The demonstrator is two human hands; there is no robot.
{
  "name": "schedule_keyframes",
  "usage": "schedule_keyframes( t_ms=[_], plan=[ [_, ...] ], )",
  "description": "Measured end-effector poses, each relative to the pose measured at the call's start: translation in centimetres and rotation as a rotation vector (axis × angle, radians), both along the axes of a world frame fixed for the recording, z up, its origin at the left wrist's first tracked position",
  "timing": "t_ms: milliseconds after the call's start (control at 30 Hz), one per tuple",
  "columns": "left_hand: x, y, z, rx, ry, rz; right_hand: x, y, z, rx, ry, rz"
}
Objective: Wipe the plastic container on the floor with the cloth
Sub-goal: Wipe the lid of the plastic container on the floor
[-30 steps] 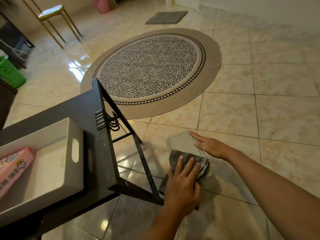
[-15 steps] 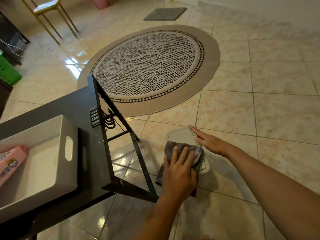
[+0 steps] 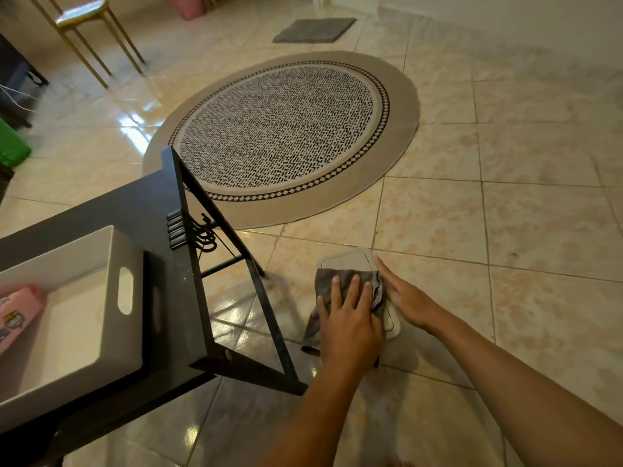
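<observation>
A flat, pale plastic container (image 3: 347, 260) lies on the tiled floor just right of a black table's legs. A grey cloth (image 3: 328, 281) is spread over most of it. My left hand (image 3: 349, 323) lies flat on the cloth with fingers spread, pressing it onto the container. My right hand (image 3: 406, 299) rests flat along the container's right edge, fingers pointing away from me, touching the cloth's side. Only the far end and a near right corner of the container show.
A black table (image 3: 161, 210) with slanted legs stands at the left, bearing a white tray (image 3: 84, 251) with a pink item (image 3: 17, 315). A round patterned rug (image 3: 283, 136) lies beyond. A grey mat (image 3: 313, 30), a gold-legged stool (image 3: 84, 15) and a green basket (image 3: 11, 146) are farther off.
My left hand has slid the cloth forward over the container, covering more of it. My right hand stays along the right edge.
</observation>
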State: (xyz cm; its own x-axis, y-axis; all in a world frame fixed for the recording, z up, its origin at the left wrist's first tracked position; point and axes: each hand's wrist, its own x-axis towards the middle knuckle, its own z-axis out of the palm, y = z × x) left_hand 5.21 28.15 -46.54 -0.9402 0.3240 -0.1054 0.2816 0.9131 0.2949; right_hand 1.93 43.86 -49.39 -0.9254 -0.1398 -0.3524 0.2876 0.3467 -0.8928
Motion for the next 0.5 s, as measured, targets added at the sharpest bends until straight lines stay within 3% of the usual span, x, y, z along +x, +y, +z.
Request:
schedule_keyframes(
  t_ms=[133,500],
  plan=[
    [-0.4,-1.3,-0.1,-0.029,-0.031,0.080,0.2,0.0,-0.3,0.082,0.005,0.022],
    [3.1,-2.2,0.3,0.064,-0.034,0.003,0.4,0.0,0.4,0.169,0.065,0.076]
  ],
)
